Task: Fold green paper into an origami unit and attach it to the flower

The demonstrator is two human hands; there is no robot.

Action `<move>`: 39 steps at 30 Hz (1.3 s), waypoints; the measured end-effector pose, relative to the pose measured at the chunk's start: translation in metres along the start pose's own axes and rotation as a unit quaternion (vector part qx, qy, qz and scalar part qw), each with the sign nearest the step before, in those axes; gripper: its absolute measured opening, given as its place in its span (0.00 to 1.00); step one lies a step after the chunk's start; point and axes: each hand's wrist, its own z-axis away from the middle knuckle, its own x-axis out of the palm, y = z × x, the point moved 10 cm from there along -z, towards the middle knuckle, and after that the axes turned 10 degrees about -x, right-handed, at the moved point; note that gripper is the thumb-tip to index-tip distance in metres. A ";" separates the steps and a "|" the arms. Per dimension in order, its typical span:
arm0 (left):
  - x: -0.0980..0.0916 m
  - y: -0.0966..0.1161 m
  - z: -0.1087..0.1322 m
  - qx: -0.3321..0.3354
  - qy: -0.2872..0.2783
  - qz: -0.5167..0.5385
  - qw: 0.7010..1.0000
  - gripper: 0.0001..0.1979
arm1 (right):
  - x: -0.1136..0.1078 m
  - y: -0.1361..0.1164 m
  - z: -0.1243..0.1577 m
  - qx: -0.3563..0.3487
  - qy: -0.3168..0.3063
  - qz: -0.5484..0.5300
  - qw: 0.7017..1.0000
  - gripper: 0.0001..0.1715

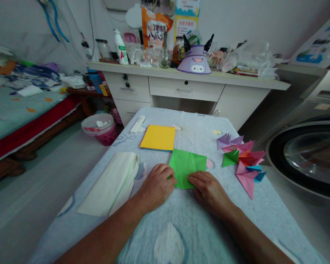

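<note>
A square sheet of green origami paper [187, 165] with faint creases lies on the cloth-covered table in front of me. My left hand [160, 183] has its fingers curled closed at the lower left edge of the sheet. At the lower right edge, the fingers of my right hand [209, 189] are together on top of the paper, with the thumb below, pinching it. Just beyond the sheet sits a stack of coloured paper [158, 137] with a yellow sheet on top. Several folded paper pieces [244, 156] in purple, pink, green, orange and blue are grouped to the right.
A folded whitish cloth or bag [112, 183] lies left of my left hand. Farther back is a small white box [137, 124]. Beyond the table [165, 227] stands a cluttered white cabinet [185, 90]. A washing machine [313, 154] is right, a pink bin [104, 134] left.
</note>
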 end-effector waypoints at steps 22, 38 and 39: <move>0.008 -0.036 0.001 -0.086 -0.052 0.079 0.992 0.05 | -0.001 0.017 0.003 0.076 0.016 -0.158 0.984 0.08; 0.007 -0.045 0.001 -0.136 -0.076 0.123 0.980 0.04 | 0.003 0.041 0.011 0.146 0.069 -0.123 0.979 0.11; 0.007 -0.044 0.001 -0.140 -0.073 0.128 0.979 0.03 | 0.003 0.041 0.011 0.148 0.068 -0.121 0.979 0.11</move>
